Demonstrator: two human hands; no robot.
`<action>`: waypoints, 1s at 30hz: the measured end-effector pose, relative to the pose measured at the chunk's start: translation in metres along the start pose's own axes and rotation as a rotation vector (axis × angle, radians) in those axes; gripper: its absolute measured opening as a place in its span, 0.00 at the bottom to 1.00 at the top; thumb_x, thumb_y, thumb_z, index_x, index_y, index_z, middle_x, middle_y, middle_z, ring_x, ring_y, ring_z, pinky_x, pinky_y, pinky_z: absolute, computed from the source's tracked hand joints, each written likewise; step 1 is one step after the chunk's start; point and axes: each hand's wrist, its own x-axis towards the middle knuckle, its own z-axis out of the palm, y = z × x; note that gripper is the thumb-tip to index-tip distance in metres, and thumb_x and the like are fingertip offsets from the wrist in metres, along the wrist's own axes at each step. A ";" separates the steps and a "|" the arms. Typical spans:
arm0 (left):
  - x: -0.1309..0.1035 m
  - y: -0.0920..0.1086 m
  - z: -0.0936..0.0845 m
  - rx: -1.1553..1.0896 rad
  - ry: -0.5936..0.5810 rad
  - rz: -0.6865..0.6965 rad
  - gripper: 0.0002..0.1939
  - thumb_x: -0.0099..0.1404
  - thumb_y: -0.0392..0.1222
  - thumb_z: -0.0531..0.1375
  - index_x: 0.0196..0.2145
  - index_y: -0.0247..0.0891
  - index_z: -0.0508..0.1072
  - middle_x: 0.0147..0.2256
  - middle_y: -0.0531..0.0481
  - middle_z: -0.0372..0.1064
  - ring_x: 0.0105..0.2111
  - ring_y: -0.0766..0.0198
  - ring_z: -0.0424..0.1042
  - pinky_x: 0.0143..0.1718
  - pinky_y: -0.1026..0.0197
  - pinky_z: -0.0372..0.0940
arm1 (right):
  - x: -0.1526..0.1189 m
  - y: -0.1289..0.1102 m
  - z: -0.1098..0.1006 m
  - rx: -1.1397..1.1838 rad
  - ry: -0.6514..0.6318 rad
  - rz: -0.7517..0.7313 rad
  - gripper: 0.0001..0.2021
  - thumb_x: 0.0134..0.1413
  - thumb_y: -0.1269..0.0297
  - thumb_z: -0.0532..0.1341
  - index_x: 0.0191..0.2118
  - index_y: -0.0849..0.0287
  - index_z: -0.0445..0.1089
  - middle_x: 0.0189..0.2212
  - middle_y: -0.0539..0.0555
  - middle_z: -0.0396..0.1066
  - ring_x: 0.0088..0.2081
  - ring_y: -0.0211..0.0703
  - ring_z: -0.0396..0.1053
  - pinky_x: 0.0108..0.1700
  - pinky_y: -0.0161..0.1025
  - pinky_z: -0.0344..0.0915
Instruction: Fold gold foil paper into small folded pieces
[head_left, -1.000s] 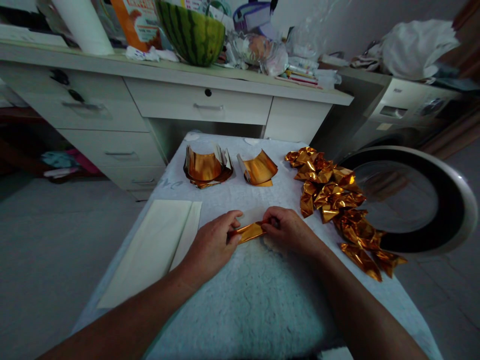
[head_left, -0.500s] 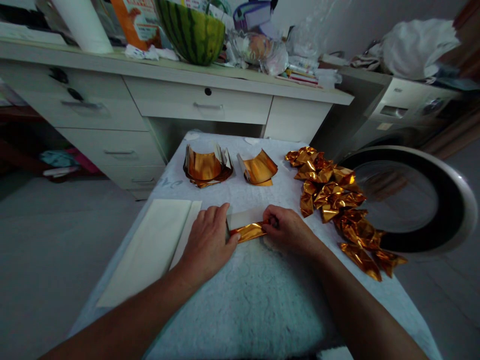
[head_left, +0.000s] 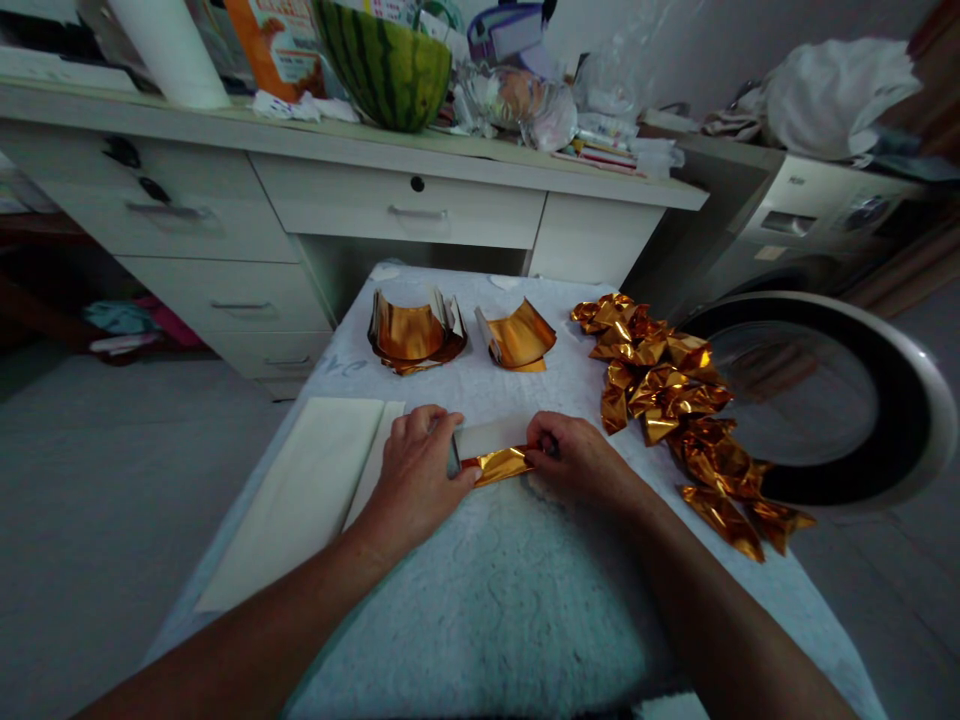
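A narrow gold foil strip (head_left: 502,464) lies between my hands, with a pale sheet (head_left: 491,435) just behind it. My left hand (head_left: 424,470) pinches the strip's left end near the thumb, its other fingers bent above. At the right end my right hand (head_left: 566,452) has its fingers curled round the foil. White paper (head_left: 300,490) rests left of my left hand. Behind the hands stand two curved stacks of gold sheets, a larger one (head_left: 409,332) and a smaller one (head_left: 521,335). Folded gold foil pieces (head_left: 660,385) are heaped to the right.
A cloth (head_left: 480,600) covers the table. Beyond it is a white counter (head_left: 480,160) with drawers, bearing a cut watermelon (head_left: 386,70), an orange bag (head_left: 277,50) and plastic bags. At the right, a washing machine has its round door (head_left: 915,400) open beside the table.
My left hand's fingers have shifted slightly, and a little more of the pale sheet shows beside them. The foil strip stays between both hands.
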 end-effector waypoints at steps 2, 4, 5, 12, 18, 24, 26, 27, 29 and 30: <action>0.001 0.000 -0.001 -0.008 -0.033 -0.018 0.24 0.57 0.43 0.65 0.51 0.37 0.70 0.51 0.40 0.62 0.52 0.45 0.60 0.53 0.45 0.60 | 0.000 -0.001 -0.001 0.001 -0.005 0.008 0.04 0.50 0.75 0.62 0.30 0.60 0.67 0.24 0.46 0.64 0.26 0.33 0.59 0.30 0.32 0.50; 0.002 0.000 -0.002 -0.021 -0.045 -0.032 0.21 0.57 0.43 0.65 0.49 0.39 0.72 0.50 0.42 0.63 0.51 0.46 0.60 0.52 0.46 0.60 | 0.000 -0.002 -0.001 0.002 -0.008 0.010 0.04 0.50 0.75 0.62 0.30 0.60 0.67 0.24 0.46 0.64 0.26 0.33 0.59 0.30 0.32 0.50; 0.002 0.000 -0.002 -0.026 -0.048 -0.036 0.19 0.57 0.42 0.65 0.47 0.40 0.72 0.49 0.43 0.63 0.51 0.46 0.60 0.52 0.46 0.60 | 0.000 -0.002 -0.001 0.002 -0.010 0.009 0.04 0.50 0.75 0.62 0.30 0.60 0.67 0.24 0.46 0.64 0.26 0.33 0.59 0.30 0.32 0.50; 0.002 0.003 -0.004 0.016 -0.046 -0.041 0.21 0.56 0.42 0.65 0.48 0.38 0.70 0.47 0.43 0.63 0.48 0.48 0.62 0.50 0.48 0.60 | 0.000 0.003 0.002 -0.004 0.036 -0.007 0.06 0.48 0.75 0.63 0.32 0.59 0.66 0.29 0.49 0.65 0.30 0.37 0.61 0.34 0.33 0.55; -0.004 0.007 -0.013 0.227 0.026 -0.014 0.19 0.55 0.49 0.66 0.40 0.37 0.69 0.41 0.43 0.64 0.44 0.47 0.62 0.45 0.49 0.61 | 0.000 0.013 0.009 -0.172 0.157 0.080 0.16 0.44 0.64 0.69 0.41 0.61 0.69 0.39 0.57 0.65 0.42 0.50 0.62 0.45 0.43 0.58; -0.006 0.006 -0.018 0.234 -0.048 0.044 0.13 0.60 0.52 0.62 0.29 0.40 0.69 0.36 0.46 0.65 0.41 0.49 0.64 0.41 0.50 0.59 | 0.002 0.011 0.008 -0.174 0.099 0.160 0.11 0.45 0.63 0.68 0.36 0.60 0.71 0.36 0.55 0.64 0.41 0.49 0.61 0.45 0.43 0.56; -0.005 0.005 -0.017 0.205 -0.060 0.048 0.12 0.60 0.51 0.62 0.29 0.40 0.70 0.35 0.46 0.65 0.40 0.49 0.64 0.40 0.50 0.60 | 0.002 0.010 0.006 -0.136 0.092 0.181 0.10 0.45 0.64 0.68 0.35 0.59 0.71 0.36 0.54 0.64 0.41 0.48 0.60 0.44 0.43 0.55; -0.004 0.005 -0.017 0.193 -0.068 0.044 0.12 0.60 0.51 0.63 0.30 0.40 0.70 0.35 0.45 0.65 0.40 0.49 0.64 0.40 0.50 0.60 | 0.002 0.010 0.006 -0.109 0.097 0.179 0.09 0.44 0.65 0.68 0.34 0.59 0.71 0.35 0.54 0.64 0.41 0.48 0.60 0.44 0.42 0.55; -0.003 0.005 -0.016 0.176 -0.078 0.036 0.12 0.59 0.51 0.63 0.30 0.40 0.71 0.36 0.45 0.66 0.40 0.49 0.65 0.40 0.50 0.61 | 0.002 0.010 0.004 -0.037 0.112 0.147 0.07 0.44 0.68 0.67 0.31 0.59 0.70 0.35 0.52 0.65 0.40 0.46 0.61 0.44 0.40 0.55; -0.003 0.005 -0.015 0.171 -0.080 0.034 0.12 0.59 0.51 0.64 0.30 0.39 0.71 0.36 0.45 0.66 0.40 0.49 0.65 0.41 0.50 0.61 | 0.001 0.011 0.003 0.005 0.111 0.127 0.07 0.44 0.69 0.67 0.30 0.58 0.68 0.33 0.51 0.66 0.39 0.44 0.61 0.42 0.39 0.55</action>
